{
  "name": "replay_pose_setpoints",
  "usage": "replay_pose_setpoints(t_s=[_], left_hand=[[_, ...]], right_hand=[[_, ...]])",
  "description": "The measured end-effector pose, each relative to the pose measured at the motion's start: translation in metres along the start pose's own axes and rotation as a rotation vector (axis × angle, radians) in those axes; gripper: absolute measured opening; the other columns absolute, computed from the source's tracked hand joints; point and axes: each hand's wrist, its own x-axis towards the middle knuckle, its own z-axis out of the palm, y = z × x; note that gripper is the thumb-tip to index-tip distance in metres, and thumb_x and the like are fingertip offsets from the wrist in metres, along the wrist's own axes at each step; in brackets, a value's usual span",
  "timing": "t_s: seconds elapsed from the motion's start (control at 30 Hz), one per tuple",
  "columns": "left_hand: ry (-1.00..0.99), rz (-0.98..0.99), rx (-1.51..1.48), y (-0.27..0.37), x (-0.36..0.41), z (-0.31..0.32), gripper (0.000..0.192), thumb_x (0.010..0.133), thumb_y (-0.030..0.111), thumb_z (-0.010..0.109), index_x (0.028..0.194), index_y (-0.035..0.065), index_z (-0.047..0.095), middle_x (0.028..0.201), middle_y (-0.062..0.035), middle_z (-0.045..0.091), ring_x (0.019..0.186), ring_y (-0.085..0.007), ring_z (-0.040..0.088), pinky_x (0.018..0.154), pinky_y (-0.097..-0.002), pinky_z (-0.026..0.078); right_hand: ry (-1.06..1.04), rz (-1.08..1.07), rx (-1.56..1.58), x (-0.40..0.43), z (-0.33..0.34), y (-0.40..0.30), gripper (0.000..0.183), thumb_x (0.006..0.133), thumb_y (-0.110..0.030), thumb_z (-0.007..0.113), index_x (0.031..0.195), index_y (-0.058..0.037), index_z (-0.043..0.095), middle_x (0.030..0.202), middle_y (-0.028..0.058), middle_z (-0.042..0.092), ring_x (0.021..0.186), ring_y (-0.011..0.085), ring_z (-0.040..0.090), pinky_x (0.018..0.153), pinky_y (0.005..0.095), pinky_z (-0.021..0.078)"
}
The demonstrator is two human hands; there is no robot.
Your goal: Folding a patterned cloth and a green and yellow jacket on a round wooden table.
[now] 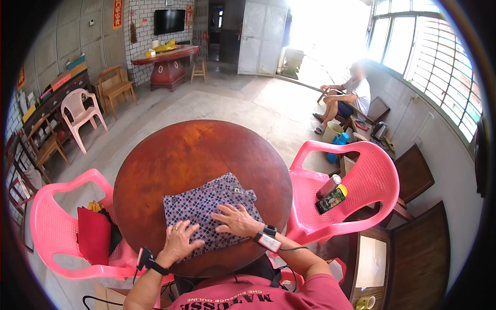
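Note:
A folded cloth with a dark blue and white geometric pattern (197,209) lies near the front edge of a round wooden table (174,155). A small light fastener shows near its upper right corner. My left hand (180,240), with a ring on one finger, rests at the cloth's lower left part, fingers spread. Flat on the right half of the cloth is my right hand (236,221), its fingers apart. Neither hand grips anything. Both wrists wear black straps with small devices.
Left, a pink plastic chair (42,217) holds folded red cloth (93,234) and darker cloth. Right, another pink chair (378,166) holds a phone (330,200) and a can-shaped container (329,186). A person (354,93) sits by the window wall. Cables hang near my wrists.

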Motion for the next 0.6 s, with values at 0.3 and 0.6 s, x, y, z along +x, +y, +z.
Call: replay_pose_setpoints(t_s=[0.3,0.6], left_hand=[[0.158,-0.12,0.24,-0.028,0.055,0.014,0.058,0.087,0.045,0.058,0.134,0.012,0.049,0.144,-0.0181,0.035,0.137,-0.0375,0.025,0.108,-0.0597,0.019],[0.107,-0.192,0.171,-0.036,0.049,0.021,0.061,0.088,0.05,0.055,0.139,0.0194,0.044,0.151,-0.0144,0.026,0.141,-0.0355,0.019,0.107,-0.0632,0.018]], right_hand=[[0.007,-0.045,-0.11,0.081,0.019,-0.009,0.061,0.092,-0.055,0.043,0.139,-0.0171,0.041,0.145,0.0098,0.037,0.135,0.0278,0.032,0.102,0.0627,0.0267],[0.032,0.039,-0.133,0.062,0.018,0.043,0.054,0.094,-0.05,0.041,0.14,-0.023,0.042,0.149,0.0054,0.035,0.139,0.027,0.028,0.108,0.062,0.0153]])
